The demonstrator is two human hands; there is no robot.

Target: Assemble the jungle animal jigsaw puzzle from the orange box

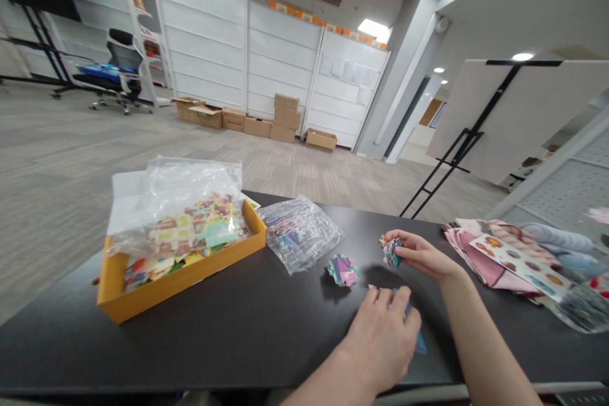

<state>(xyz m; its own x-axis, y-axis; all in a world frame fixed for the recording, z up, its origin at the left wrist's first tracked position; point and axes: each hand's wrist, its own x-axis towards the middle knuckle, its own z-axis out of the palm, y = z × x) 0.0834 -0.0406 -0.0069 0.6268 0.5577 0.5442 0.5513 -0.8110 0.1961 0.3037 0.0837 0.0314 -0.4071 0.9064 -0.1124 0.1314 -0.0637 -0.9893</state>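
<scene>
Puzzle pieces [391,253] are grasped between the thumb and fingers of the right hand [419,255], just above the black table [266,330]. The left hand [386,327] is lowered to the tabletop, palm down and fingers bent, over blue-toned pieces [421,344]; these are partly hidden, and whether they are gripped cannot be determined. A small pile of pieces [342,270] is located on the table, between the left hand and a clear plastic bag [302,235] with printed contents.

The left portion of the table is occupied by a yellow-orange open box [190,279], filled with colourful pieces [178,260] and partly covered by clear wrapping [190,181]. To the right, pink cloths [476,254] are overlaid by a picture sheet [521,265]; another clear bag [587,304] is placed near it.

Beyond the table, cardboard cartons [285,119] are lined against white panels [204,44]. Markings on the cartons and text on the posted papers [349,71] are too small to be read.
</scene>
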